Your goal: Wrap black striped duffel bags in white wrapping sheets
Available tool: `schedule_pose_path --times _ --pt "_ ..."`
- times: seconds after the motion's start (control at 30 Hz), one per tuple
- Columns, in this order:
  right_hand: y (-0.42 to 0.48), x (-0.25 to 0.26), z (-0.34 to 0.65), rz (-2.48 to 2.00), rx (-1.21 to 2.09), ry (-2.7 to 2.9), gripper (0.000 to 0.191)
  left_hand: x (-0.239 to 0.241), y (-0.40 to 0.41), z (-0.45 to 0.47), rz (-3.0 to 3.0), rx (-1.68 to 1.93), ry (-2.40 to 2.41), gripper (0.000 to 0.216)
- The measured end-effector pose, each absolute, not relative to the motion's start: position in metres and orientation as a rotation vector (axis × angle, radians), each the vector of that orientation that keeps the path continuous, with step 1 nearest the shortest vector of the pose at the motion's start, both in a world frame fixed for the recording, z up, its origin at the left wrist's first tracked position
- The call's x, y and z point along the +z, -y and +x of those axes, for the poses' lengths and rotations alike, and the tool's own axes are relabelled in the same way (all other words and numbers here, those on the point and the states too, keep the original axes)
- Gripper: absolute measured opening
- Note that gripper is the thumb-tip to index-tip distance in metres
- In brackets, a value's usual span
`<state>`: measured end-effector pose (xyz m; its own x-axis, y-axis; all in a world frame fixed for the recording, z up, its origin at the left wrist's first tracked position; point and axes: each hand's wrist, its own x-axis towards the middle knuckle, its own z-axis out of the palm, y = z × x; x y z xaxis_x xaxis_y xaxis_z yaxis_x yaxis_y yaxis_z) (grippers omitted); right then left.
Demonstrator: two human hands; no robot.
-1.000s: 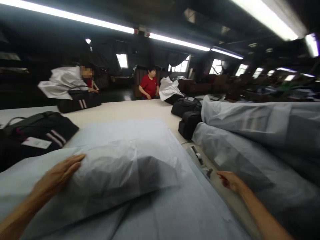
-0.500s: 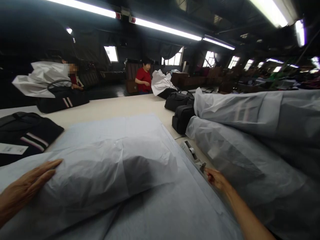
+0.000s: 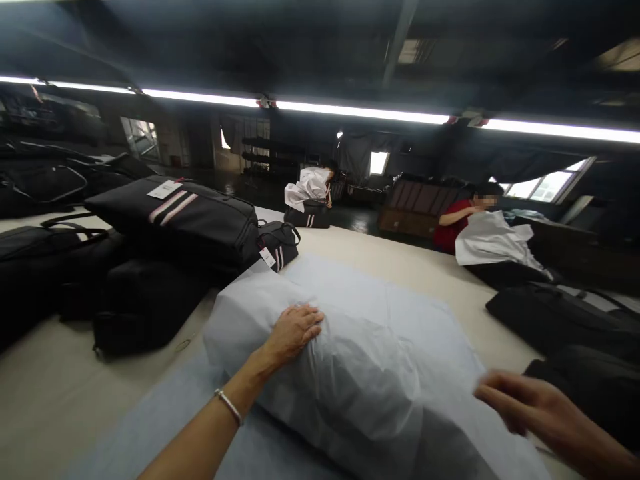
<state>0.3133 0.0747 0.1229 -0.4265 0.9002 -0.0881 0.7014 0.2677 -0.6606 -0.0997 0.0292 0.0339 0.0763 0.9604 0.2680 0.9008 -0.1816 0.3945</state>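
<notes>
A bulky bundle wrapped in thin whitish translucent sheeting [image 3: 370, 373] lies in front of me, its dark contents showing faintly at the lower right. On its top, toward the left end, rests my left hand [image 3: 295, 331], palm down, fingers laid on the creased wrap; the wrist wears a silver bangle [image 3: 229, 407]. My right hand [image 3: 523, 407] is at the bundle's right side, smeared by motion. Its thumb and fingers are pressed together, and anything between them is too blurred to make out. Beneath the bundle a pale bluish sheet [image 3: 420, 300] covers part of the table.
Black duffel bags with striped bands, one bag [image 3: 185, 213] stacked on others, crowd the left. More dark bags [image 3: 565, 317] lie at the right. Across the cream tabletop [image 3: 380, 250], a person in red [image 3: 447, 227] and another person handle bags with white wrapping.
My view has swung left. My right hand has come away from the tape dispenser to the bundle's right side. My left hand still rests on the wrap.
</notes>
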Motion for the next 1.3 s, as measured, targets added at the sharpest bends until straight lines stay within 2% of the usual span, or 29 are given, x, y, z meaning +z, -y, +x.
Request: schedule_pose_path --times 0.1,0.17,0.3,0.53,0.67,0.8,0.87,0.93,1.07,1.17,1.3 --pt "-0.087 0.157 0.208 -1.258 1.219 2.425 0.031 0.034 -0.026 -0.097 2.199 0.744 -1.961 0.033" --pt "-0.106 0.165 0.138 -1.153 1.292 2.603 0.026 0.034 -0.026 -0.096 2.192 0.772 -1.981 0.032" --pt "-0.155 0.156 0.052 -1.195 1.161 2.982 0.023 0.032 -0.027 -0.094 2.191 0.811 -1.978 0.031" --pt "-0.204 0.133 0.002 -1.382 1.091 3.322 0.029 0.014 -0.03 -0.094 2.226 0.875 -1.946 0.039" --pt "-0.199 0.136 -0.012 -1.382 0.888 3.472 0.036 0.005 -0.03 -0.092 2.279 0.912 -1.913 0.044" --pt "-0.198 0.138 -0.012 -1.189 0.379 3.535 0.047 -0.001 -0.028 -0.092 2.295 0.979 -1.94 0.045" --pt "-0.207 0.131 -0.006 -1.156 0.266 3.487 0.057 -0.003 -0.026 -0.095 2.316 0.992 -1.933 0.044" --pt "-0.22 0.116 0.006 -1.16 0.53 3.425 0.071 -0.005 -0.024 -0.098 2.341 0.987 -1.922 0.042" --pt "-0.244 0.069 0.037 -0.975 1.515 3.043 0.104 -0.002 -0.023 -0.1 2.354 0.967 -1.94 0.04" --pt "-0.253 0.039 0.052 -0.847 1.918 2.723 0.107 0.001 -0.023 -0.101 2.359 0.957 -1.936 0.039" --pt "-0.253 0.032 0.057 -0.81 2.159 2.548 0.102 0.002 -0.026 -0.104 2.348 0.921 -1.916 0.04"
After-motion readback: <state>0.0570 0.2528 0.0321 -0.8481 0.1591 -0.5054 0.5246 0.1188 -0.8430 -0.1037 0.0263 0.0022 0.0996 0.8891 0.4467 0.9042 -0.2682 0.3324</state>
